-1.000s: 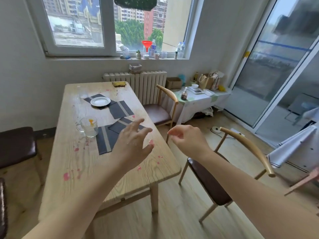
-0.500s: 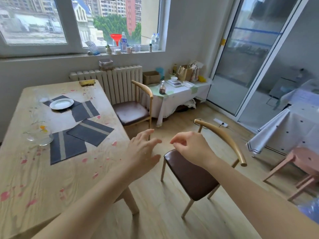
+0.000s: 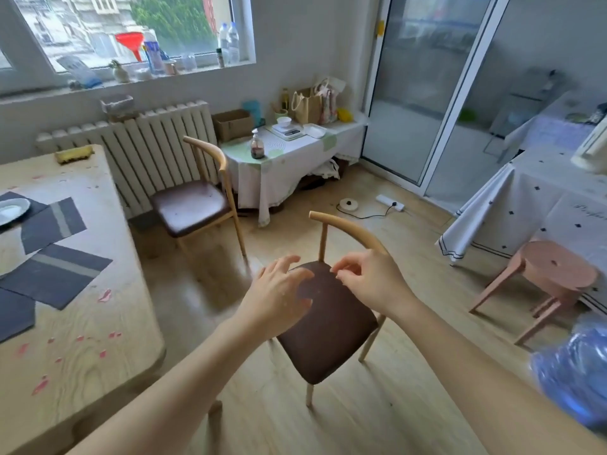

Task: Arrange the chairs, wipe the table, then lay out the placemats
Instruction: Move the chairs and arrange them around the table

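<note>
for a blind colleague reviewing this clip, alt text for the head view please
The left hand and right hand, both empty, hover over a brown-seated chair standing out from the table. Dark placemats lie askew on the pink-stained tabletop, and a second chair stands by the radiator.

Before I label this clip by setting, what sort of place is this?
Probably a home dining area: a wooden table with placemats, brown-seated chairs beside it, and a radiator under the window.

Home dining room: wooden table, chairs, radiator.
</note>
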A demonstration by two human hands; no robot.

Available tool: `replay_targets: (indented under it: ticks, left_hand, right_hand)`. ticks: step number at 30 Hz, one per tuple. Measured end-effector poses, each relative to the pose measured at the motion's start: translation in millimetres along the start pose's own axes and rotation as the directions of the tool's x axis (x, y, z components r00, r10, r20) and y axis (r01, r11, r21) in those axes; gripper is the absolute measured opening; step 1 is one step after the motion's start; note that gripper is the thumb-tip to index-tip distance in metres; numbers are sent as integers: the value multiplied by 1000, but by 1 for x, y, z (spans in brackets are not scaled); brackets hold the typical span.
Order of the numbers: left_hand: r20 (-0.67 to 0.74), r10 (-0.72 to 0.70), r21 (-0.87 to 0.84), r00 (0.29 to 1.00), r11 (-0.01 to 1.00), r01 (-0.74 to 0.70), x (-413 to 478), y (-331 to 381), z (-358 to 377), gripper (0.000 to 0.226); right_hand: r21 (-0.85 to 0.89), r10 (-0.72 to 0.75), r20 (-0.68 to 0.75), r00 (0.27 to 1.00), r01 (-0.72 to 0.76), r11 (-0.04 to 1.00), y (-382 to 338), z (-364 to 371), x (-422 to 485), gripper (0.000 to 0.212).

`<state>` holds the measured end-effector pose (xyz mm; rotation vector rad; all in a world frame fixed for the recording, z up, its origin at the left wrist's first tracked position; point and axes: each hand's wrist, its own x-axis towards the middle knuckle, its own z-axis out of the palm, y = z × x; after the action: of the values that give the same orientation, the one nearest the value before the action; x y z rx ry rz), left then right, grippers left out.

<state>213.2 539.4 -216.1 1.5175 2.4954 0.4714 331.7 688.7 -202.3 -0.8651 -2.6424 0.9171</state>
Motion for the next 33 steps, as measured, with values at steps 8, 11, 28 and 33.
replay_targets:
  ticks: [8,11,28,33]
  left_hand:
    - [78,25,-7,997,1000,-25,86,-1,39,62]
    - [88,31,-30,996,999,-29,129,-8,51,59]
    - [291,-36,-145,956,986,81,303,-16,134,66]
    - [324,-111,-172,940,970,174,326,-9,159,66]
  right_hand:
    - [17,91,37,995,-92,996,57,-1,65,19]
    - [-20,132,33,991,-131,991,79,-5,88,18]
    - [-176,418,125,900,-394,902,206,-1,226,25]
    - [-222,445,180,877,-405,887,246,11,246,36]
